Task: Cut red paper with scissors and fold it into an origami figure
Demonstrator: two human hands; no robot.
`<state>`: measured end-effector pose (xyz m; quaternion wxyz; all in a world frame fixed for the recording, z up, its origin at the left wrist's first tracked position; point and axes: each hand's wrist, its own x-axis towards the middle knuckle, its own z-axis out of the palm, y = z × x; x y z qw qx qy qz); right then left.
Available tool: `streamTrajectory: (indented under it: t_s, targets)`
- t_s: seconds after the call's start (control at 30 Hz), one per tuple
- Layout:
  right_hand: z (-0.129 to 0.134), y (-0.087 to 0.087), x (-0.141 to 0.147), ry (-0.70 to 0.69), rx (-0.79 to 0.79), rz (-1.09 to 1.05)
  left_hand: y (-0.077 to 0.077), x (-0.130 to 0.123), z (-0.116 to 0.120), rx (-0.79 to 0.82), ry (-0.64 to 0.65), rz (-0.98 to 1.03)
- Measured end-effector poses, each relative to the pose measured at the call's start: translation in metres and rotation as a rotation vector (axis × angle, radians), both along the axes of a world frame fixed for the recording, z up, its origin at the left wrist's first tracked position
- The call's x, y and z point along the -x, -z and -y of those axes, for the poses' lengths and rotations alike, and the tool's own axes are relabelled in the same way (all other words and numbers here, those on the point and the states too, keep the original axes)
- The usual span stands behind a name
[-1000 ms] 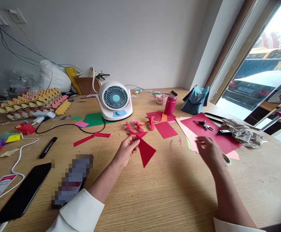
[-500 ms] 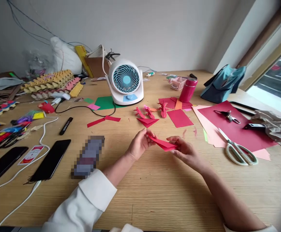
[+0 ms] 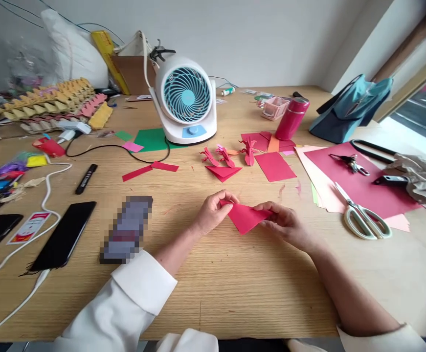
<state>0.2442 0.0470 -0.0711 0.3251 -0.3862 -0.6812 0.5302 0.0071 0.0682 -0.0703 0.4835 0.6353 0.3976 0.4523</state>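
Since a moment ago the red paper triangle [image 3: 247,217] has tilted flatter toward the table [image 3: 235,293], pinched at centre frame by the left hand [image 3: 213,212] and right hand [image 3: 288,226], suggesting a fold is under way.

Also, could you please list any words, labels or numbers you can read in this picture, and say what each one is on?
Nothing reads clearly.
Black marker: white lettering, too small to read.
Red-and-white tag: print too blurred to read.
Yellow box at the back: markings too blurred to read.
Red paper in the hands: no text.
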Motion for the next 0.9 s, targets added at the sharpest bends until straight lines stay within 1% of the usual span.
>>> streamTrajectory:
  t_s: [0.13, 0.27, 0.37, 0.5, 0.57, 0.63, 0.67, 0.8, 0.83, 0.9]
  targets:
    - [0.003, -0.006, 0.005, 0.019, -0.060, 0.064, 0.002, 0.000, -0.001, -0.112, -0.016, -0.086]
    - [0.008, -0.010, 0.009, 0.065, -0.200, 0.197, 0.003, 0.000, -0.001, -0.233, -0.027, -0.205]
    - [0.010, -0.011, 0.010, 0.066, -0.314, 0.299, 0.004, 0.002, 0.002, -0.307, -0.019, -0.337]
    - [0.012, -0.010, 0.012, 0.009, -0.465, 0.452, 0.006, 0.005, 0.008, -0.412, 0.033, -0.541]
    - [0.013, -0.008, 0.013, -0.001, -0.519, 0.501, 0.006, 0.005, 0.012, -0.494, 0.029, -0.653]
    - [0.014, -0.006, 0.013, 0.008, -0.562, 0.535, 0.004, 0.004, 0.018, -0.551, 0.027, -0.722]
    - [0.014, -0.005, 0.013, 0.010, -0.584, 0.553, 0.003, 0.004, 0.022, -0.561, 0.048, -0.738]
    - [0.016, -0.004, 0.009, -0.031, -0.684, 0.636, -0.004, 0.000, 0.034, -0.549, 0.217, -0.809]
    - [0.017, -0.003, 0.009, -0.040, -0.709, 0.653, -0.005, -0.001, 0.036, -0.545, 0.237, -0.834]
    - [0.018, -0.003, 0.007, -0.049, -0.747, 0.683, -0.007, -0.003, 0.040, -0.546, 0.232, -0.879]
